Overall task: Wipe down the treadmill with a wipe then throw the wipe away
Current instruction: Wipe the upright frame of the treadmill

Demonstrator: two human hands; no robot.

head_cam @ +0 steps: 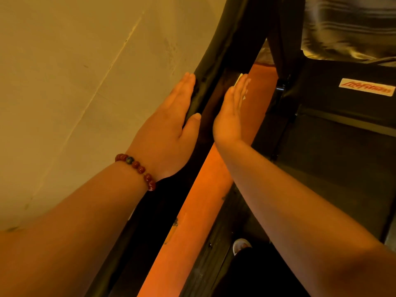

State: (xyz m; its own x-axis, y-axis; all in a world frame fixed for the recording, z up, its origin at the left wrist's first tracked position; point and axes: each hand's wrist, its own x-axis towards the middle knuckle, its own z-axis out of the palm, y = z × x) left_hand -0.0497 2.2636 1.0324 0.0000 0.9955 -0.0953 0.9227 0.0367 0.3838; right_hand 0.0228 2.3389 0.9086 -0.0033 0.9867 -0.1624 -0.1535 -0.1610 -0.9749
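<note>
Treadmill fills the right; its dark rail runs between my hands. Left hand flat, fingers straight, braced on rail, empty. Right hand flat, pressing white wipe, barely showing, onto rail. Wiping step; next stroke needs steady pressure along it.

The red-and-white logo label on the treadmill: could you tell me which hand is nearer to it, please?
Right. The right hand is image-left of the red-and-white logo label; the left hand rests farther off, beyond the black rail.

Treadmill rail lies between the hands — left hand on its left, right hand opposite.
</note>
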